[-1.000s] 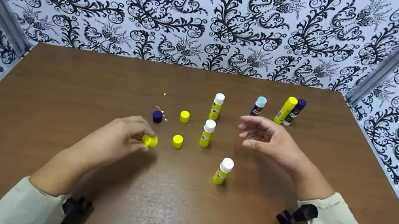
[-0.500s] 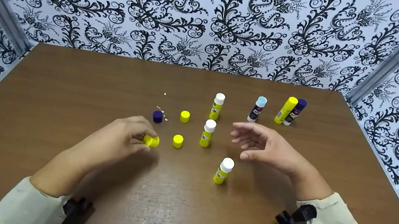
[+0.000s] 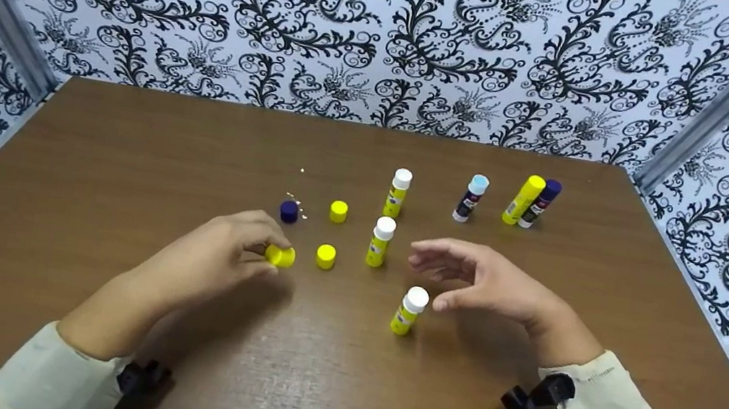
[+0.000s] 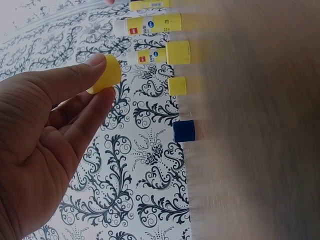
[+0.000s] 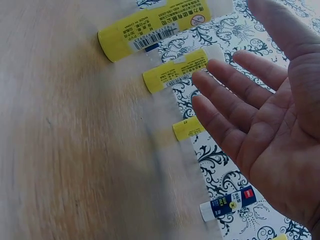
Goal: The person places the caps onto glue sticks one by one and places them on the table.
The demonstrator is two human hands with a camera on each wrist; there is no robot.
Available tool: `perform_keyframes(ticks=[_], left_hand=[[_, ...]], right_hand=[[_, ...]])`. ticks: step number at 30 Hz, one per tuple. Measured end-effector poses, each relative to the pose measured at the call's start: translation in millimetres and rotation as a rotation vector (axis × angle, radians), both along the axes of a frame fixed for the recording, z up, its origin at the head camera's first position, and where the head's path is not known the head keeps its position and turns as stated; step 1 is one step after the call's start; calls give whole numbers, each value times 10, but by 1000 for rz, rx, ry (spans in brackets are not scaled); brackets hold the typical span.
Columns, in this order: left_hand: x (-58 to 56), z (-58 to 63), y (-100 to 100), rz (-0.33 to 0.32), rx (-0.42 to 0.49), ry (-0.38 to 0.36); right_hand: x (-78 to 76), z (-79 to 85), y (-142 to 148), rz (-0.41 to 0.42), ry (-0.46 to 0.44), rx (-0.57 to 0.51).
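My left hand (image 3: 230, 245) pinches a yellow glue stick cap (image 3: 281, 256) between thumb and fingers, held above the table; the left wrist view shows the cap (image 4: 109, 74) at the fingertips. My right hand (image 3: 487, 286) holds nothing, its fingers spread from the thumb. Just left of its thumb stands the nearest uncapped yellow glue stick (image 3: 409, 312), upright with a white top. Two more such glue sticks, a middle one (image 3: 380, 242) and a far one (image 3: 397, 193), stand behind it. Two yellow caps, a near one (image 3: 325, 257) and a far one (image 3: 338, 212), sit between the hands.
A dark blue cap (image 3: 289, 211) lies by small white crumbs (image 3: 297, 203) beyond my left hand. At the back right stand an uncapped blue glue stick (image 3: 470, 199), a capped yellow one (image 3: 524, 200) and a capped blue one (image 3: 540, 204). A patterned wall (image 3: 376, 38) borders the table (image 3: 146, 148).
My right hand has come nearer and slightly left, from beside the blue glue stick to beside the nearest yellow one. My left hand has shifted slightly right with the cap.
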State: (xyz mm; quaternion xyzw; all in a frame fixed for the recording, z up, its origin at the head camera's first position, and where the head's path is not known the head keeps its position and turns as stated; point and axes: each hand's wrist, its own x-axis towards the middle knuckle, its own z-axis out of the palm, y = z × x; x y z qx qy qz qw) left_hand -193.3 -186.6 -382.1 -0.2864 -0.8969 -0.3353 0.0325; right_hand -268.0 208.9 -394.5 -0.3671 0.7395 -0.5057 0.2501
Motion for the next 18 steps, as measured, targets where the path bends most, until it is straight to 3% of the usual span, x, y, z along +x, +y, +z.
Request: perform_keyframes(ticks=[12, 18], left_hand=[[-22, -23, 4, -50, 35, 67], [-12, -21, 6, -62, 50, 80]], right_hand=[[42, -43, -64, 34, -66, 45], [54, -64, -87, 34, -51, 67]])
